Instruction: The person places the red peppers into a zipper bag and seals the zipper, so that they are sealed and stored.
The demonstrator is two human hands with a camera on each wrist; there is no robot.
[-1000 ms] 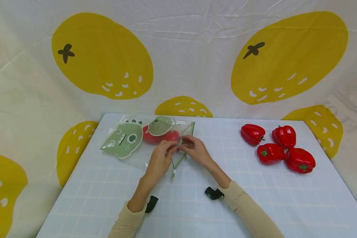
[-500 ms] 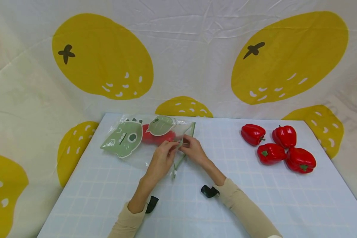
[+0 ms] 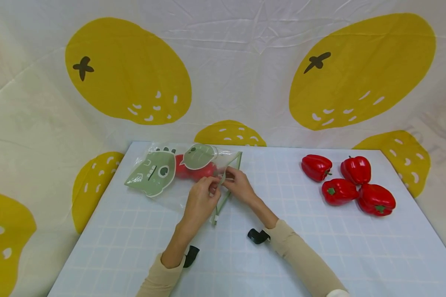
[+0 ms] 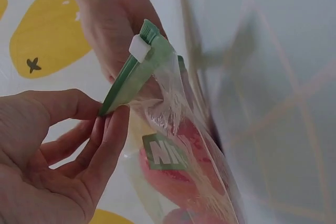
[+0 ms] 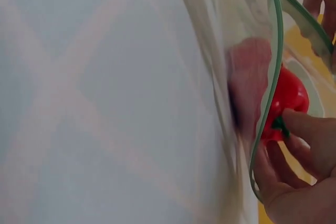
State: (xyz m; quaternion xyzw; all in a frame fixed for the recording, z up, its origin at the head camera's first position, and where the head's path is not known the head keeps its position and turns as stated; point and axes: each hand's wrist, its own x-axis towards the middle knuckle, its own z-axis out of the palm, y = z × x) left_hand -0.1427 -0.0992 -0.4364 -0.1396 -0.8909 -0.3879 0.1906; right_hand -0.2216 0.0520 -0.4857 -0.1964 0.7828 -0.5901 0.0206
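A clear zip bag [image 3: 150, 173] with green animal prints lies on the table, its green-edged mouth facing right. Red bell peppers show through the plastic. My left hand [image 3: 200, 200] pinches the near lip of the mouth between thumb and fingers; the left wrist view shows the green zip strip [image 4: 119, 85] and its white slider [image 4: 139, 49] standing above that pinch. At the opening, my right hand [image 3: 241, 187] holds a red bell pepper [image 5: 293, 90], thumb at its green stem and fingers below it. Another red pepper [image 5: 248, 72] appears behind the plastic in the right wrist view.
Several more red bell peppers [image 3: 339, 192] sit grouped on the right side of the checked tablecloth [image 3: 304, 255]. A white cloth [image 3: 241, 82] with large yellow fruit prints hangs behind the table. Black camera mounts [image 3: 258, 236] stick out at both wrists.
The red inside the bag has shifted left, deeper from the mouth. My right hand and forearm have moved slightly left with it; the left hand keeps its pinch on the lip.
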